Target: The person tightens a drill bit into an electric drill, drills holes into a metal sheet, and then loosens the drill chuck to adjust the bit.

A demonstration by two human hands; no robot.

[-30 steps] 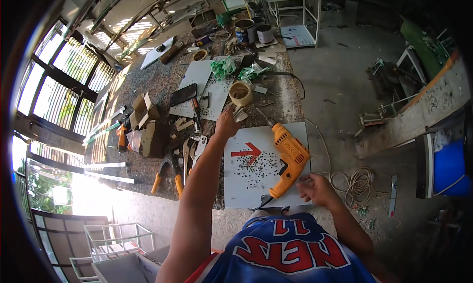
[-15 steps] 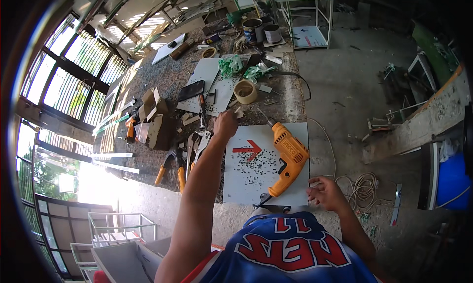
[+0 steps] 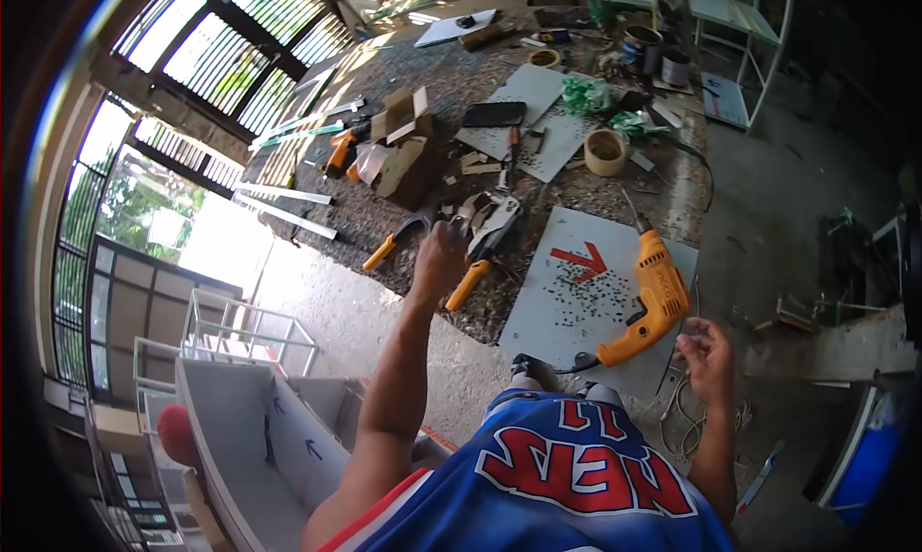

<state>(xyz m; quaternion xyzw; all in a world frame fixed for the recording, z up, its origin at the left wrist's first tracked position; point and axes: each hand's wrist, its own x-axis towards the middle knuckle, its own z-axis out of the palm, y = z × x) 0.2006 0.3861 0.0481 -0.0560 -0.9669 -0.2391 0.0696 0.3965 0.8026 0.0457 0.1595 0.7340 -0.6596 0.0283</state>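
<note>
My left hand [image 3: 441, 257] reaches down among hand tools on the worktable. It is nearest a cutting tool with orange handles [image 3: 469, 285] and metal jaws; its fingertips are partly hidden, and I cannot tell whether they grip anything. Another orange-handled tool [image 3: 381, 252] lies just left of it. My right hand [image 3: 709, 358] hovers off the right edge of a light grey sheet [image 3: 533, 312], fingers loosely bent and apart. A yellow-orange power drill [image 3: 659, 288] lies on that sheet, its bit pointing away from me. Dark shavings and a red arrow mark the sheet.
Behind lie a tape roll [image 3: 605, 154], a black phone [image 3: 494, 115], green crumpled plastic [image 3: 585, 96] and cans [image 3: 642, 45]. An open cardboard box [image 3: 403, 172] stands left. A grey cabinet [image 3: 226, 437] is at lower left; a cable coil [image 3: 684, 419] lies on the floor.
My view has swung left, so the table appears farther right. My left hand has moved back from beside a screwdriver-like tool to the orange-handled tools. The drill stays on the sheet.
</note>
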